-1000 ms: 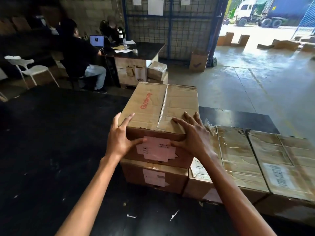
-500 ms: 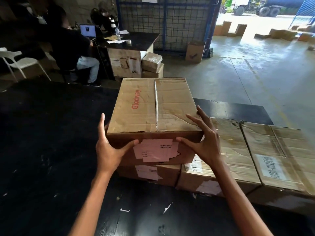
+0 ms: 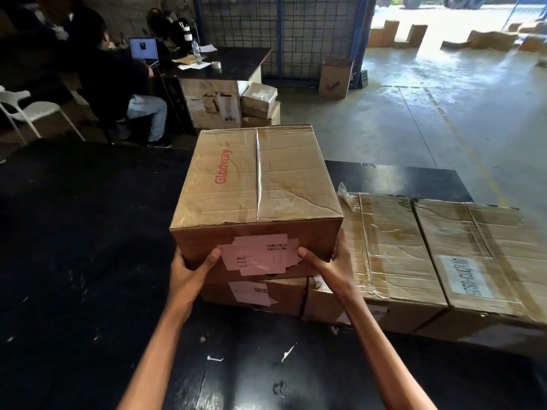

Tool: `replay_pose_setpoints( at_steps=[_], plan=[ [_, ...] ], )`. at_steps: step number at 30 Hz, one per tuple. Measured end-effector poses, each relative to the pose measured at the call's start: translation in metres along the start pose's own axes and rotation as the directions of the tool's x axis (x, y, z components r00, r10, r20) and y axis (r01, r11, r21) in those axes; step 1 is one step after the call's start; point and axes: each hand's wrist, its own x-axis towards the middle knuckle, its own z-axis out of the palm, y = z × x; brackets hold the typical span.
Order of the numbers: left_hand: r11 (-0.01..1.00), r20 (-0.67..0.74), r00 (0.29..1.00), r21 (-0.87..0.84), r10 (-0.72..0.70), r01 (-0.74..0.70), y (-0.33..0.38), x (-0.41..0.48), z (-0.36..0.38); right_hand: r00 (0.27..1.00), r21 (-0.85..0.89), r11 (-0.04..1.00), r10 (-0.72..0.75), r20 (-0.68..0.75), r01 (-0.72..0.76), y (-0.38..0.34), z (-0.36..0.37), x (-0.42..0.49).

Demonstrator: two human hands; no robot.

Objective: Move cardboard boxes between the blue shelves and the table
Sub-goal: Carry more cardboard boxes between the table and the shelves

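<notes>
A brown cardboard box (image 3: 260,184) with red lettering on top and a pink label on its near face is raised slightly above a lower box (image 3: 266,294) on the black table (image 3: 74,261). My left hand (image 3: 189,270) grips the box's lower left corner, thumb on the near face. My right hand (image 3: 328,264) grips its lower right corner, thumb beside the label, fingers hidden round the side.
Two wide taped boxes (image 3: 396,253) (image 3: 488,255) lie on the table to the right. Beyond the table a person sits at a dark desk (image 3: 236,60) with a laptop, with boxes beside it. A blue mesh fence (image 3: 281,31) stands behind. A white chair (image 3: 26,108) is at left.
My hands slid from the top box's upper edge down to its lower corners and the box came up and toward me, off the box beneath.
</notes>
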Motion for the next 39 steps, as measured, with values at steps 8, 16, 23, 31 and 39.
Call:
replay_pose_setpoints(
  at_steps=[8, 16, 23, 31, 39],
  plan=[
    [0.987, -0.057, 0.989, 0.098, 0.137, -0.131, 0.029, -0.013, 0.011, 0.995, 0.065, 0.995, -0.066, -0.081, 0.072, -0.025, 0.006, 0.002],
    [0.816, -0.169, 0.829, 0.362, 0.533, -0.450, 0.115, -0.030, 0.017, 0.919, -0.185, 0.932, -0.344, -0.194, 0.310, -0.096, 0.015, 0.006],
    [0.688, -0.250, 0.691, 0.545, 0.679, -0.479, 0.153, -0.059, -0.024, 0.854, -0.215, 0.861, -0.497, -0.156, 0.462, -0.138, 0.056, 0.013],
    [0.577, -0.388, 0.481, 0.739, 0.786, -0.347, 0.181, -0.130, -0.130, 0.802, -0.012, 0.802, -0.597, 0.035, 0.597, -0.182, 0.160, -0.023],
    [0.532, -0.503, 0.274, 0.845, 0.820, -0.043, 0.191, -0.269, -0.221, 0.759, 0.288, 0.806, -0.588, 0.280, 0.518, -0.219, 0.254, -0.133]
  ],
)
